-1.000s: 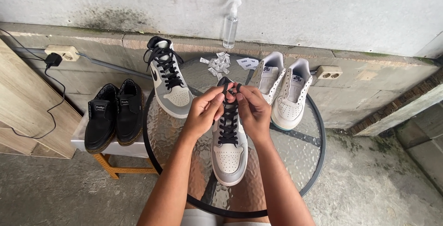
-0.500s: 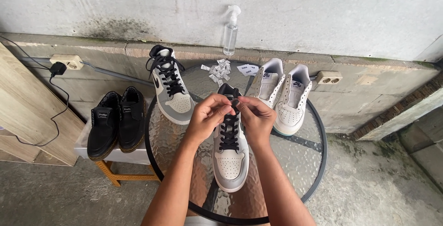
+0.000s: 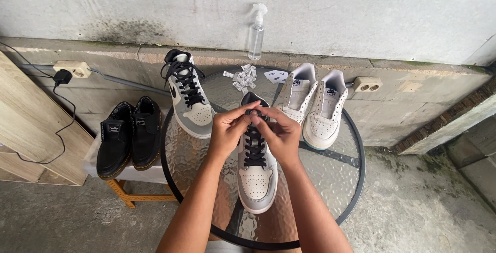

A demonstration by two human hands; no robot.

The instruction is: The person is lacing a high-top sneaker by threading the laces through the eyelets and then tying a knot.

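My left hand (image 3: 227, 131) and right hand (image 3: 276, 134) meet over the collar of the grey-and-white sneaker (image 3: 257, 178), which lies toe toward me at the middle of the round glass table (image 3: 330, 191). Both hands are closed in a pinch on the black laces (image 3: 254, 147) at the top eyelets — fingertips touching, though exactly which strand each one grips is hidden by my knuckles. The matching sneaker (image 3: 187, 98) stands to the left on the table, fully laced. A pair of white sneakers (image 3: 316, 106) sits to the right. Beyond them: small paper packets (image 3: 243, 76) and a spray bottle (image 3: 256, 28) on the ledge. Black shoes (image 3: 129, 134) rest on a low stool — off the table.
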